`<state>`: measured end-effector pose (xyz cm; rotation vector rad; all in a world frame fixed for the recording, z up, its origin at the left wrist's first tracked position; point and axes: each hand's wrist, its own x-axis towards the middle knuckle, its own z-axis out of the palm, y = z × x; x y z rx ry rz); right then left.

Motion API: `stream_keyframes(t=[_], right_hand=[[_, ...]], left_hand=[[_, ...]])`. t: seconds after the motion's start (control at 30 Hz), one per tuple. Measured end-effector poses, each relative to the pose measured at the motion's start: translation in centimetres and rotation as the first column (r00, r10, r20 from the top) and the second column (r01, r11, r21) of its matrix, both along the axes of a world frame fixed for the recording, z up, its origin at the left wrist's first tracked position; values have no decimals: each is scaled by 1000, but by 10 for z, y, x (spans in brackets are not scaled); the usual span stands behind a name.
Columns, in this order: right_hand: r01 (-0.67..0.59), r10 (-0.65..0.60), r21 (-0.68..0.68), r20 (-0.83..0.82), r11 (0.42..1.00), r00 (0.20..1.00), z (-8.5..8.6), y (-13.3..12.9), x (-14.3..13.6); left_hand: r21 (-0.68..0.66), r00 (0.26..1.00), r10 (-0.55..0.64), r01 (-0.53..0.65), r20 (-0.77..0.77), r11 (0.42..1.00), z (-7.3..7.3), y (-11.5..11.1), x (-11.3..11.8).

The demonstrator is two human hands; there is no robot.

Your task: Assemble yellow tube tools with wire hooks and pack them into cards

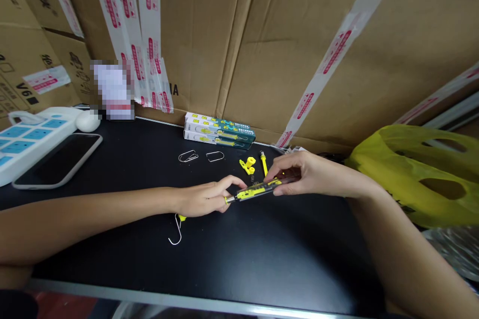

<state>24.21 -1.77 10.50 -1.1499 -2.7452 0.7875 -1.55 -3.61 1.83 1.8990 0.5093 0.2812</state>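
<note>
Both my hands hold a slim clear tube with yellow parts inside (258,190) above the black table. My left hand (204,198) pinches its left end, where a small silver and yellow tip sticks out. My right hand (295,174) grips the right end between thumb and fingers. Beyond the tube lie a yellow plastic piece (248,165), a yellow rod with a silver end (264,164) and a small spring (255,183). A metal S-shaped hook (177,233) with a yellow bit lies partly under my left hand.
Bent wire pieces (188,156) and a wire loop (214,156) lie before stacked printed boxes (219,131). A phone (60,161) and a power strip (35,137) are at left, a yellow bag (396,169) at right. Cardboard (299,35) walls the back.
</note>
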Motion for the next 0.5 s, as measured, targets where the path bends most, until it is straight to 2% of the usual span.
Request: stream_keyframes(t=[0.2, 0.3, 0.4, 0.5], right_hand=[[-35, 34, 38, 24, 999, 999, -4, -4, -8], [-38, 38, 49, 7, 998, 999, -3, -5, -8], [-56, 56, 31, -1, 998, 998, -2, -5, -6], [-60, 60, 3, -10, 998, 998, -1, -4, -5]], left_hand=[[-13, 1000, 12, -11, 19, 1000, 1, -3, 1], [-64, 998, 33, -29, 48, 998, 0, -4, 3], [-117, 997, 37, -29, 67, 993, -2, -2, 4], [-119, 997, 69, -66, 23, 991, -5, -1, 3]])
